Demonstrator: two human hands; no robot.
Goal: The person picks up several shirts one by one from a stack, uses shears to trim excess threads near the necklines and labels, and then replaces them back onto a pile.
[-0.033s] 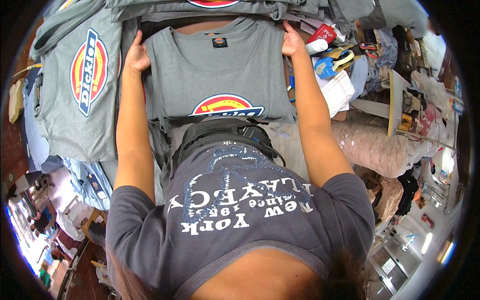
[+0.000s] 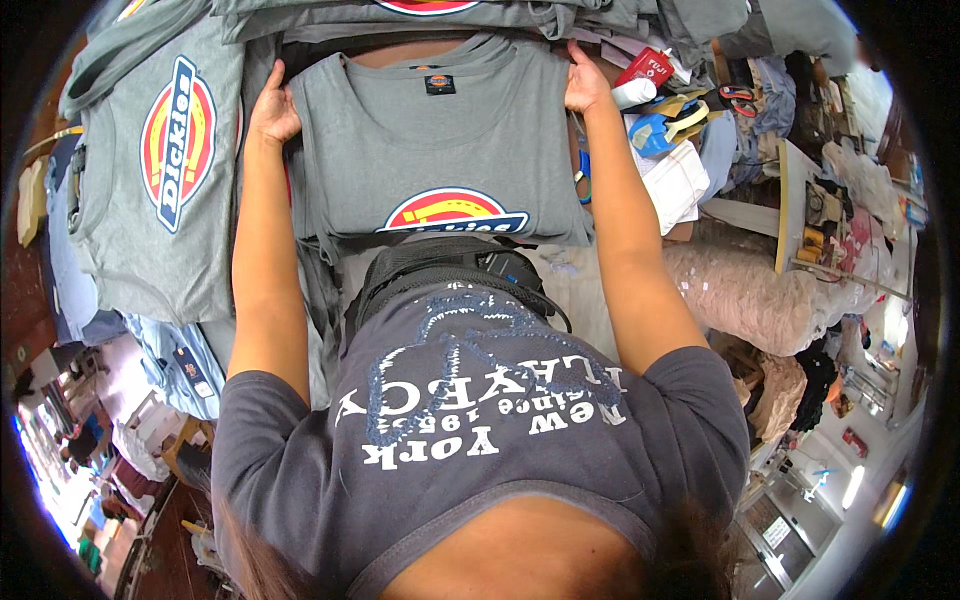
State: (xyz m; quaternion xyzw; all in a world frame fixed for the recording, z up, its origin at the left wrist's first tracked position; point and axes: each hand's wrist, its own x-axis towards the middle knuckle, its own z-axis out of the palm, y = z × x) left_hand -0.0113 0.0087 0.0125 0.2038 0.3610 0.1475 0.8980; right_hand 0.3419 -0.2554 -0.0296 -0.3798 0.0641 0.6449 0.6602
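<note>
A folded grey T-shirt (image 2: 440,140) lies in front of me, neckline away from me. It has a dark neck label and a red, yellow and blue print at its near edge. My left hand (image 2: 275,108) grips its left side, thumb pointing up and the other fingers mostly hidden at the cloth's edge. On the right side, my right hand (image 2: 587,82) holds the shirt in the same way, its fingers partly tucked out of sight. Both arms are stretched forward, and the shirt spans the gap between them.
Grey printed shirts (image 2: 110,200) are piled at the left, and more grey shirts (image 2: 330,25) lie beyond. Right of my right hand are a blue tape dispenser (image 2: 652,135), a red packet (image 2: 645,66) and blue-handled scissors (image 2: 583,180). A plastic-wrapped pinkish bundle (image 2: 745,295) is nearer right.
</note>
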